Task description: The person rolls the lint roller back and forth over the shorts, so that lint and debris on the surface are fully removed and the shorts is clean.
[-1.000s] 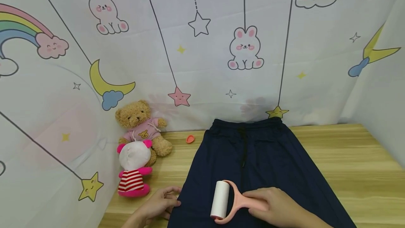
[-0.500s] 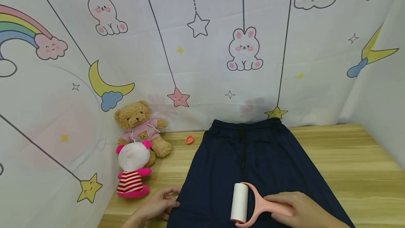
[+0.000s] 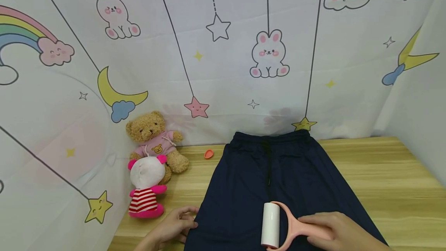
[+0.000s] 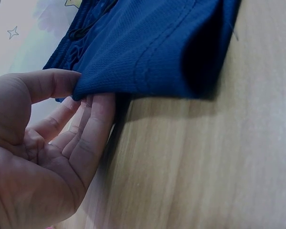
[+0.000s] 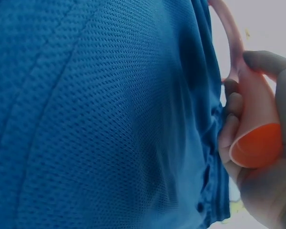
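Observation:
Dark blue drawstring shorts [image 3: 244, 189] lie spread on the wooden table, waistband toward the backdrop. At their left edge my left hand [image 3: 174, 226] pinches the fabric; in the left wrist view the thumb of that hand [image 4: 52, 138] is above the cloth [image 4: 133, 62] and the fingers are beneath it. My right hand [image 3: 339, 229] grips the pink handle of a lint roller [image 3: 270, 224], whose white cylinder is over the middle of the shorts. The right wrist view shows my right hand [image 5: 271, 167] curled round the handle [image 5: 257, 102], its hollow orange end facing the camera.
A teddy bear [image 3: 153, 138] in a pink top sits at the back left, with a striped pink-and-white plush [image 3: 144, 198] in front of it. A small orange-red ring-like piece [image 3: 208, 154] lies left of the waistband. A cartoon-print curtain [image 3: 230, 76] hangs behind the table [image 3: 393, 173].
My right hand has moved the roller rightward across the shorts, from the left part to the middle. My left hand keeps its place at the left edge.

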`<state>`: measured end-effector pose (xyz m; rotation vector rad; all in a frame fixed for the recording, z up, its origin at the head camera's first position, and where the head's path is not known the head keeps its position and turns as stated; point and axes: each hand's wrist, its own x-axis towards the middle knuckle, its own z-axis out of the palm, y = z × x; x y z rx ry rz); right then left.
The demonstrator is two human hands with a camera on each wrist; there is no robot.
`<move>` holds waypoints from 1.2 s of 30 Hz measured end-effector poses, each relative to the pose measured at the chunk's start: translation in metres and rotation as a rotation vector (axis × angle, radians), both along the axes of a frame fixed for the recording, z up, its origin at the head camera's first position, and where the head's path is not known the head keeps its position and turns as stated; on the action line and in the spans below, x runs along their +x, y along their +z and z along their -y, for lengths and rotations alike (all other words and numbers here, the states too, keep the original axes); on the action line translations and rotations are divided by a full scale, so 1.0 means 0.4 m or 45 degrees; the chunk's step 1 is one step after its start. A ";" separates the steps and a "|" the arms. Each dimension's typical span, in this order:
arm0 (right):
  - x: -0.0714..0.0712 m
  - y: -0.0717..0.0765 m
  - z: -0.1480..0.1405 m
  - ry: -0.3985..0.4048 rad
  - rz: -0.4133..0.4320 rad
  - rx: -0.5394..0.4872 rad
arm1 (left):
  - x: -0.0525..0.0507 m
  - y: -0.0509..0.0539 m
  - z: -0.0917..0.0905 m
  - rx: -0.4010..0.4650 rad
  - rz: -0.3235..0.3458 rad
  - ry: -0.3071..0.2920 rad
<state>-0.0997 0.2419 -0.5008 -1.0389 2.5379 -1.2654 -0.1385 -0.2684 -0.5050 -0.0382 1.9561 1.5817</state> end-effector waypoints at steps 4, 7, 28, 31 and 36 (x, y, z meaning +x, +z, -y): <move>-0.006 -0.004 0.012 0.023 -0.041 -0.026 | 0.000 -0.001 0.001 -0.012 0.002 0.005; -0.011 -0.009 0.026 0.030 -0.060 -0.034 | 0.000 -0.001 0.002 -0.016 0.007 0.007; -0.051 -0.033 0.175 0.055 -0.122 -0.075 | 0.003 0.007 -0.005 -0.010 -0.011 -0.004; -0.055 -0.030 0.198 0.044 -0.173 -0.050 | 0.003 0.007 -0.005 -0.009 -0.010 -0.004; -0.063 -0.026 0.236 0.035 -0.245 -0.029 | 0.002 0.004 -0.003 -0.021 -0.010 -0.002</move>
